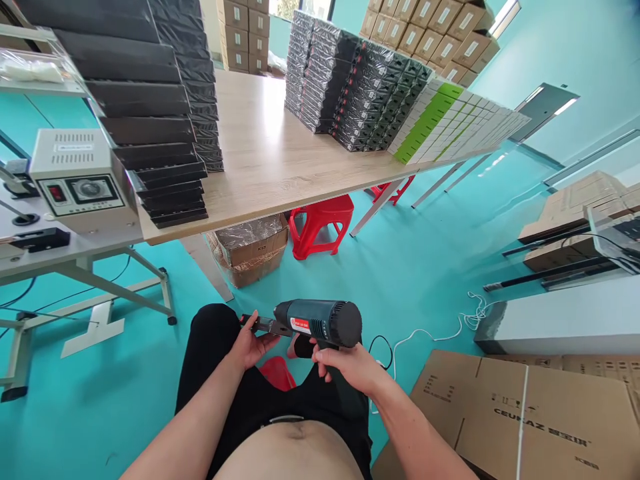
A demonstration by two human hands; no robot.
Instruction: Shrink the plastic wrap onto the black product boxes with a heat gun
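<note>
My right hand (345,365) is wrapped around the handle of a dark blue-green heat gun (320,320) with a red and white label and a black round rear end. The gun lies level over my lap, its nozzle pointing left. My left hand (253,347) grips a small flat dark box (267,325), thumb on top and fingers beneath. The box is right in front of the nozzle. Part of it is hidden behind the gun, and I cannot tell whether the two touch.
Stacks of black boxes (150,113) stand on the wooden table (260,147), with film-wrapped stacks (345,80) and white-green boxes (435,120) farther right. A control unit (80,177) sits left. Below are a red stool (323,223) and carton (255,250). Large cartons (500,407) and a white cable (425,332) lie right.
</note>
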